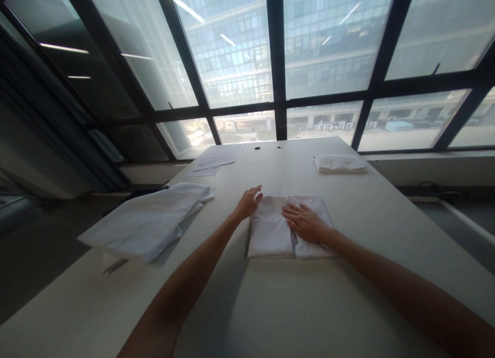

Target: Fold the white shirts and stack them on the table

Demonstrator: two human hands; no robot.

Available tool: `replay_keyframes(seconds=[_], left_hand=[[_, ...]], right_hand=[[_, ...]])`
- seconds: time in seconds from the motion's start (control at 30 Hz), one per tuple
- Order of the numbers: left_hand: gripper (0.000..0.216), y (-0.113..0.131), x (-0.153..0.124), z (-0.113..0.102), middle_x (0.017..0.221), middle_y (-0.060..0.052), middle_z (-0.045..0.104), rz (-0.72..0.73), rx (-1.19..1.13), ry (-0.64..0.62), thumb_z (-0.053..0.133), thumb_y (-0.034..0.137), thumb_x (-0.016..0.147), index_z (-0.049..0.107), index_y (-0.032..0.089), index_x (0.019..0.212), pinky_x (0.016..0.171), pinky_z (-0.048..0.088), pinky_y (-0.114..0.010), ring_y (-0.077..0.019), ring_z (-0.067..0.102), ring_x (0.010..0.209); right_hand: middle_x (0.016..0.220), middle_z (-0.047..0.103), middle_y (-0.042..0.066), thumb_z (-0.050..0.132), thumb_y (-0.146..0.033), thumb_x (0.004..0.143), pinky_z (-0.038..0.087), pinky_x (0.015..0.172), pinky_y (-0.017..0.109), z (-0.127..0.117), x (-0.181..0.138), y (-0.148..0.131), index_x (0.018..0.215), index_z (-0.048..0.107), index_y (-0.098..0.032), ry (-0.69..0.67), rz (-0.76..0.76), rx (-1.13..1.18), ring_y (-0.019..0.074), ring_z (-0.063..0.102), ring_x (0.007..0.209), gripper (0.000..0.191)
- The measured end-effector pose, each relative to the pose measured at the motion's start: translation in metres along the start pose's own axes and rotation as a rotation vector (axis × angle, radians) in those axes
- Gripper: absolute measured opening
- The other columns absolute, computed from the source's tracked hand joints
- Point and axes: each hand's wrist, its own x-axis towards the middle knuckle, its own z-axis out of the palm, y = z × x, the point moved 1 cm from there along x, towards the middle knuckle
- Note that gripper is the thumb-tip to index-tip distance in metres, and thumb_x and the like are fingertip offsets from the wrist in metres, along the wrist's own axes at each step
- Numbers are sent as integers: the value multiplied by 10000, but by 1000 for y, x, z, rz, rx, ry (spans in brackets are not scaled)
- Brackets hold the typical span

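Note:
A folded white cloth (269, 229), perhaps a garment, lies flat on the white table (286, 301) in front of me. A narrow gap or crease runs down its middle, splitting it into two panels. My right hand (305, 221) rests palm down on the right panel, fingers stretched across toward the crease. At the cloth's upper left corner is my left hand (249, 202), its fingers apart and slightly curled. It holds nothing that I can see; whether it touches the cloth's edge I cannot tell.
Loose white cloth (150, 221) is heaped along the table's left side, partly over the edge. Sheets of paper (214, 159) lie at the back left. Another folded white cloth (342, 163) sits at the back right. Large windows (240, 49) stand beyond the table.

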Motion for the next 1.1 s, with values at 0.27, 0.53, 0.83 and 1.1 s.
replay_keyframes(seconds=[0.27, 0.53, 0.83, 1.1], left_hand=[[546, -25, 30, 12, 972, -97, 737, -86, -259, -19, 524, 505, 959, 698, 64, 1230, 794, 498, -277, -180, 629, 865], [723, -40, 37, 8, 977, -63, 733, -13, -237, -136, 423, 683, 946, 678, 119, 1319, 779, 496, -288, -185, 630, 851], [385, -29, 37, 17, 1225, -98, 718, -139, 191, 24, 473, 274, 992, 684, 208, 1306, 1078, 439, -402, -257, 635, 1180], [544, 8, -20, 55, 1637, -120, 366, 213, 581, -162, 305, 410, 1074, 406, 184, 1558, 1240, 234, -505, -276, 283, 1531]], right_hand=[[1580, 462, 81, 306, -342, 1082, 204, 1239, 498, -4, 0, -3, 1492, 519, -198, -6, 9, 20, 243, 320, 1515, 485], [1590, 442, 100, 329, -346, 1077, 201, 1233, 516, -3, 0, -2, 1485, 529, -196, -13, -2, 30, 255, 309, 1520, 478], [1572, 469, 102, 322, -347, 1082, 199, 1233, 516, -3, 0, -3, 1472, 546, -184, 8, -6, 18, 262, 312, 1518, 478], [1577, 462, 89, 339, -359, 1078, 186, 1238, 520, 4, 1, 0, 1502, 514, -203, 25, 1, 11, 268, 299, 1523, 484]])
